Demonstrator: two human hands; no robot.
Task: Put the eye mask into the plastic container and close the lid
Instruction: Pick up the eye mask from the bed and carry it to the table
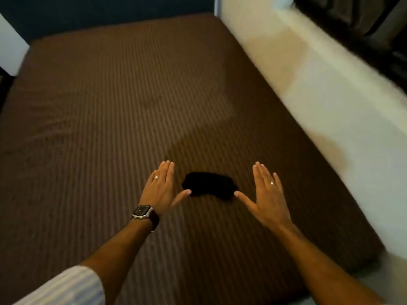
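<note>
A black eye mask (209, 186) lies flat on the brown striped bed sheet (110, 106), near the middle of the view. My left hand (161, 188) hovers just left of it, fingers straight and spread, thumb tip close to the mask's left end. My right hand (267, 194) is held the same way just right of the mask, thumb pointing at its right end. Neither hand holds anything. A watch sits on my left wrist. No plastic container shows anywhere in the view.
The bed fills most of the view. Its right edge runs diagonally beside a pale floor (330, 106). A dark curtain or piece of furniture (363, 23) stands at the top right, and a dark blue wall (99, 14) lies behind the bed.
</note>
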